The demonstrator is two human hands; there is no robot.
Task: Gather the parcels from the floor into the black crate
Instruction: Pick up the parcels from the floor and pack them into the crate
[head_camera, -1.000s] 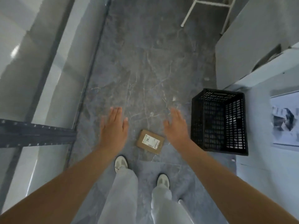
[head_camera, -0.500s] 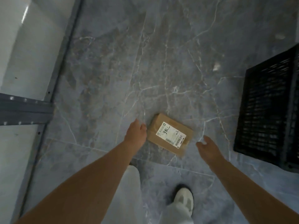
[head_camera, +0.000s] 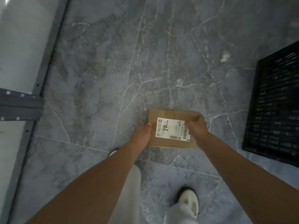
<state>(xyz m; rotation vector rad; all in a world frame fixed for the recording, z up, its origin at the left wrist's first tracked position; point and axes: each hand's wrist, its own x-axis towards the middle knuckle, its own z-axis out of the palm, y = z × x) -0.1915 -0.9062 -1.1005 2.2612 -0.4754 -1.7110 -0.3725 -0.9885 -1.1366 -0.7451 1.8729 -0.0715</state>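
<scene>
Two hands on one parcel (head_camera: pixel 169 113); brown cardboard, flat, white label (head_camera: pixel 169 129) face up with "7786" handwritten on it. Left hand (head_camera: pixel 142 135) curled against the parcel's left edge, fingers tucked out of sight; right hand (head_camera: pixel 196 127) clamped on the right edge, thumb lying over the label's corner. Whether the parcel rests on the floor (head_camera: pixel 161 62) or is just clear of it cannot be told. Floor is grey marble-look tile with pale veins. Black crate (head_camera: pixel 275 110) stands to the right, well apart from the parcel, lattice walls, partly cut by the frame edge. Grey metal shelf frame (head_camera: pixel 19 107) at left. White shoe (head_camera: pixel 189 203) and pale trouser leg (head_camera: pixel 124 199) below the arms.
</scene>
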